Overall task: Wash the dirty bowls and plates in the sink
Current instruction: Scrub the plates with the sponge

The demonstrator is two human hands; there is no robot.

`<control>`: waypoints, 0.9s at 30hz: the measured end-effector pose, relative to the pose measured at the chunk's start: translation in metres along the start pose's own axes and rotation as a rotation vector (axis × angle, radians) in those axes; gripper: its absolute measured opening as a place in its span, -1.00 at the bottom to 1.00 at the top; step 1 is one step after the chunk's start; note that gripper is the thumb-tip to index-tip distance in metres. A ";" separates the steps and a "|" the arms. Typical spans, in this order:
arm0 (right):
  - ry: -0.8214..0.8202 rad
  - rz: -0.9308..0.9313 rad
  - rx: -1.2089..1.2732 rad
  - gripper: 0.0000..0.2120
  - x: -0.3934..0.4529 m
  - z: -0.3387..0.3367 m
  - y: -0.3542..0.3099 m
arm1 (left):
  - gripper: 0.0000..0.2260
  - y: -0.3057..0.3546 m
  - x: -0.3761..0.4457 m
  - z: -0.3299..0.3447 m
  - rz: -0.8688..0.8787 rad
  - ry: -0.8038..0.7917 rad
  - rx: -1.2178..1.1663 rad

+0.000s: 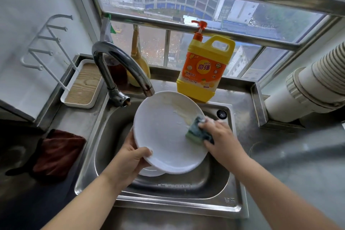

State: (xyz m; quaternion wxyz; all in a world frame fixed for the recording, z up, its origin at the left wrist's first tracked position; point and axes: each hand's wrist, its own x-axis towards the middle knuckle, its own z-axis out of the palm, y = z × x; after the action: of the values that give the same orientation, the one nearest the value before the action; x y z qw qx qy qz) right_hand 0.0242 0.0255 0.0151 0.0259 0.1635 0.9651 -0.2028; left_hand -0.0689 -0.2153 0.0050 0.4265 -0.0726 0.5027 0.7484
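Now sponge point(198, 130) under right fingers point(206, 124).

You face a metal-framed window point(186, 30) showing grey daylight and apartment blocks outside. A pale wall point(28, 24) on the left carries a white hook rack point(44, 41). At the steel counter point(280, 155) far right corner, a ribbed white duct point(313, 87) enters

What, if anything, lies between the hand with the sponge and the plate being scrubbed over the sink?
Only the sponge: the right hand presses it against the white plate, which the left hand holds by its rim over the sink. Nothing else visible lies between them.
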 end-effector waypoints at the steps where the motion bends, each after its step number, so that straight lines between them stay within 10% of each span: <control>1: 0.060 0.026 0.024 -0.54 0.013 -0.001 -0.005 | -0.30 -0.001 0.001 0.002 -0.009 -0.013 0.012; 11: 0.121 -0.190 0.302 -0.54 0.030 0.032 -0.098 | -0.31 -0.011 0.003 0.008 -0.068 -0.114 0.161; 27: 0.040 0.400 -0.102 -0.53 -0.011 0.024 -0.028 | -0.28 -0.013 -0.001 -0.006 -0.033 -0.025 0.033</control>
State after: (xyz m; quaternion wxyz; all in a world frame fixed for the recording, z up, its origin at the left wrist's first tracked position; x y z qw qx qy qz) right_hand 0.0251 -0.0117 0.0053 0.0546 0.3543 0.9228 -0.1410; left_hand -0.0613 -0.2185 -0.0062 0.4462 -0.0645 0.5085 0.7336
